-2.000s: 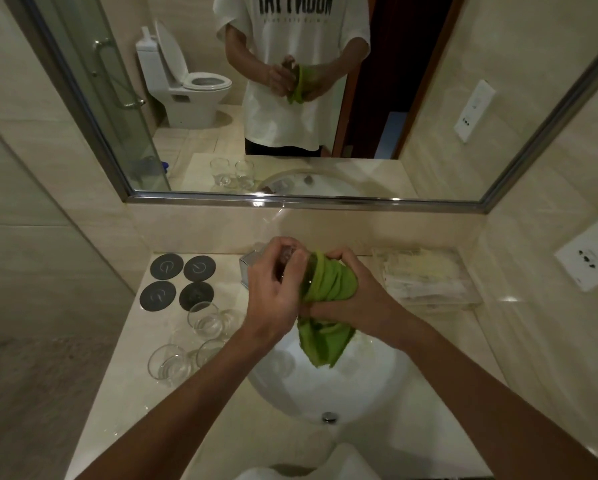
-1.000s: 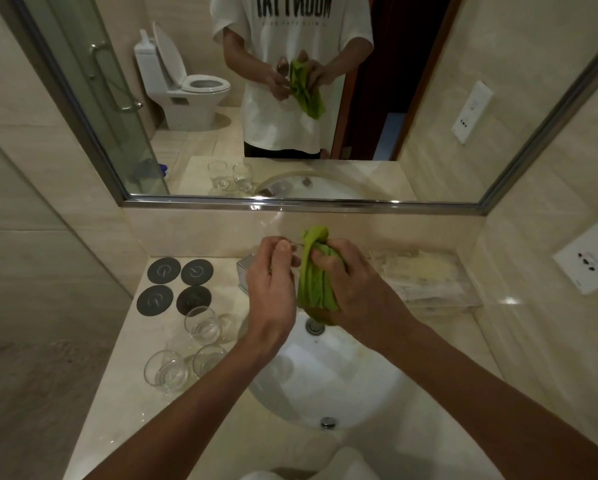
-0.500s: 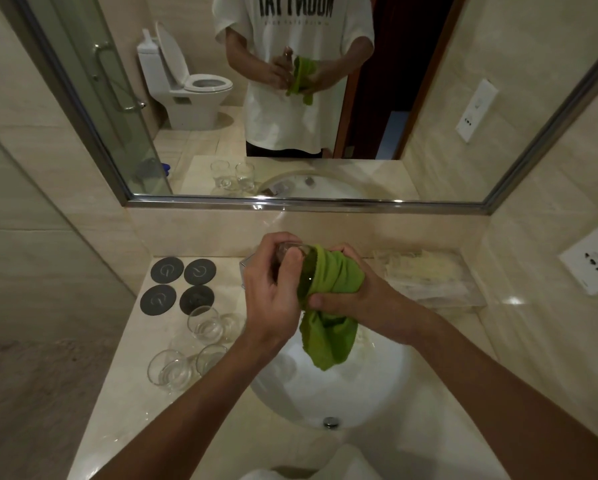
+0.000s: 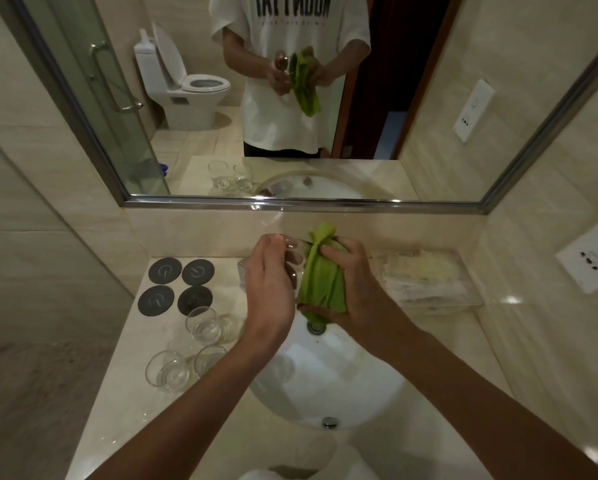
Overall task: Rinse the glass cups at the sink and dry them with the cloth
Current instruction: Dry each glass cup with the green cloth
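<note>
One glass cup (image 4: pixel 295 259) above the sink (image 4: pixel 328 382): my left hand (image 4: pixel 270 289) grips it steady, I judge, so my right hand (image 4: pixel 351 289) can wipe, clutching the cloth (image 4: pixel 322 278). Three cups (image 4: pixel 204 323) wait left, on the counter (image 4: pixel 124 393).

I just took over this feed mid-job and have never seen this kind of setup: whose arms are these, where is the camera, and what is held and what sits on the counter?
No machine here: a person wears one camera on the head, looking forward and down. The left hand holds a glass cup, and the right hand has its grip on the green cloth pressed against that cup, above the white sink. On the counter, left of the sink, stand three more glass cups and four dark round coasters. A clear box sits to the right. The mirror above shows the same person from the front.
</note>
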The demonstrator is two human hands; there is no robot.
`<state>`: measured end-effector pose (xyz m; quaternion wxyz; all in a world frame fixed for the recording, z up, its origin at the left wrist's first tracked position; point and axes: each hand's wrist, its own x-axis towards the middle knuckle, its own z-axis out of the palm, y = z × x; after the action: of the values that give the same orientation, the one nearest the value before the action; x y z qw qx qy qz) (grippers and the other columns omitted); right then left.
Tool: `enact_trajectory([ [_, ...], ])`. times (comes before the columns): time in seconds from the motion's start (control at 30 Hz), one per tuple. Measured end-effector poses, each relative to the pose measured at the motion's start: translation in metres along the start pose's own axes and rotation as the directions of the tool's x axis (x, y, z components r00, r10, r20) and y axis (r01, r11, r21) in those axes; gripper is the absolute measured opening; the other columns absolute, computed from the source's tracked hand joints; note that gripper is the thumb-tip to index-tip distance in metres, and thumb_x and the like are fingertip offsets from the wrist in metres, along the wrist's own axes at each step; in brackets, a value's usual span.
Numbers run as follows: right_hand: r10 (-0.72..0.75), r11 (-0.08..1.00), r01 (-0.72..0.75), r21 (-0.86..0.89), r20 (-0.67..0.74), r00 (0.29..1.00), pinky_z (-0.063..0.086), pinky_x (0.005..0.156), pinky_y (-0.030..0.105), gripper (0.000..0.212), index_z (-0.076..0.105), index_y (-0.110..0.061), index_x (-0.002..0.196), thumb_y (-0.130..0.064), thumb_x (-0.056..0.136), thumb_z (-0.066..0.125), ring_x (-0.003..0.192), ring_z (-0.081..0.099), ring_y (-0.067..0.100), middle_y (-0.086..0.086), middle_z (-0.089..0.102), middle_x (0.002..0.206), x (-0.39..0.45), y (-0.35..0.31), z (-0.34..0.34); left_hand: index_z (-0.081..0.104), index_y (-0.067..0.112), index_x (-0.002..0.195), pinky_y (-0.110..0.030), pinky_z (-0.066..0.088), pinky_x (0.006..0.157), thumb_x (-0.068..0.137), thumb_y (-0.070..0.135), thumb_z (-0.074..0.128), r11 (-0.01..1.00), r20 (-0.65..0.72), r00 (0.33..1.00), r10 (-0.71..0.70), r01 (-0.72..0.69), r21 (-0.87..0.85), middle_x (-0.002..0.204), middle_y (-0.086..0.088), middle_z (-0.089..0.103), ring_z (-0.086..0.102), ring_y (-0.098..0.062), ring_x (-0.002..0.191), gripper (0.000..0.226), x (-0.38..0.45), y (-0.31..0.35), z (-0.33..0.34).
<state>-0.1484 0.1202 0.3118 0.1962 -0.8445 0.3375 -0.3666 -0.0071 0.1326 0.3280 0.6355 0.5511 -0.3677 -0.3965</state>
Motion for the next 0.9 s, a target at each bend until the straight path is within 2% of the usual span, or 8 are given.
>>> enact_trajectory([
  [0.1,-0.066,0.94,0.083,-0.332,0.063,0.996,0.059,0.079,0.039,0.099,0.032,-0.018,0.136,-0.019,0.059,0.095,0.116,0.054,0.031,0.014,0.034,0.136,0.007,0.0,-0.004,0.057,0.013,0.086,-0.049,0.051,0.072,0.095,0.046,0.034,0.988,0.02,0.993,0.119,-0.12,0.098,0.079,-0.003,0.06,0.057,-0.023,0.077,0.041,-0.001,-0.001,-0.001],
  [0.17,-0.027,0.937,0.058,-0.345,0.095,0.995,0.056,0.075,0.034,0.089,0.034,-0.018,0.131,-0.033,0.064,0.09,0.106,0.055,0.027,0.015,0.043,0.128,0.013,-0.009,-0.009,0.055,0.016,0.086,-0.054,0.051,0.073,0.093,0.048,0.034,0.977,0.033,0.986,0.162,-0.165,0.135,0.079,-0.002,0.058,0.057,-0.028,0.079,0.039,-0.002,-0.004,-0.002],
  [0.27,0.194,0.974,-0.165,-0.157,0.188,0.963,0.045,0.075,0.021,0.084,0.034,-0.026,0.127,-0.045,0.065,0.087,0.095,0.051,0.006,-0.007,0.046,0.117,0.024,-0.023,-0.023,0.054,0.014,0.091,-0.039,0.051,0.069,0.091,0.046,0.037,0.957,0.052,0.971,0.233,-0.238,0.164,0.08,-0.001,0.056,0.056,-0.021,0.078,0.036,-0.007,0.0,-0.003],
  [0.33,0.303,0.945,-0.325,0.037,0.274,0.913,0.054,0.073,0.022,0.081,0.036,-0.033,0.12,-0.039,0.062,0.093,0.093,0.059,0.003,-0.014,0.053,0.112,0.03,-0.026,-0.031,0.055,0.012,0.093,-0.025,0.048,0.067,0.091,0.043,0.039,0.934,0.094,0.949,0.3,-0.312,0.175,0.081,-0.002,0.057,0.055,-0.013,0.076,0.035,-0.007,0.003,-0.004],
  [0.53,0.375,0.607,-0.608,0.512,0.49,0.787,0.058,0.088,0.046,0.065,0.047,-0.012,0.121,-0.016,0.071,0.089,0.104,0.068,0.026,0.007,0.067,0.109,0.024,-0.006,-0.036,0.053,0.005,0.099,-0.041,0.05,0.063,0.096,0.035,0.043,0.861,0.207,0.856,0.474,-0.5,0.096,0.082,-0.011,0.058,0.057,-0.025,0.073,0.031,0.001,0.005,-0.008],
  [0.7,0.447,0.375,-0.615,0.694,0.446,0.776,0.047,0.102,0.06,0.098,0.037,0.003,0.136,-0.038,0.066,0.092,0.121,0.056,0.046,0.032,0.052,0.13,0.007,-0.004,-0.004,0.038,0.016,0.099,-0.034,0.044,0.06,0.093,0.018,0.037,0.958,0.101,0.954,0.281,-0.273,-0.087,0.078,0.001,0.063,0.056,-0.016,0.069,0.006,0.001,0.009,-0.009],
  [0.8,0.483,0.414,-0.586,0.697,0.377,0.79,0.055,0.093,0.05,0.087,0.039,0.001,0.13,-0.037,0.069,0.089,0.112,0.064,0.036,0.026,0.059,0.122,0.007,-0.011,-0.008,0.049,0.025,0.12,-0.036,0.054,0.067,0.097,0.041,0.036,0.925,0.27,0.91,0.316,-0.359,0.125,0.083,0.0,0.065,0.063,-0.022,0.076,0.031,0.008,0.012,-0.012],
  [0.9,0.488,0.566,-0.592,0.574,0.345,0.802,0.057,0.077,0.028,0.064,0.043,-0.015,0.116,-0.028,0.069,0.084,0.093,0.068,0.01,0.003,0.063,0.104,0.015,-0.017,-0.022,0.06,0.016,0.101,-0.033,0.051,0.067,0.095,0.049,0.043,0.843,0.371,0.852,0.37,-0.475,0.25,0.082,-0.001,0.062,0.061,-0.019,0.077,0.038,0.018,0.012,-0.014],
])
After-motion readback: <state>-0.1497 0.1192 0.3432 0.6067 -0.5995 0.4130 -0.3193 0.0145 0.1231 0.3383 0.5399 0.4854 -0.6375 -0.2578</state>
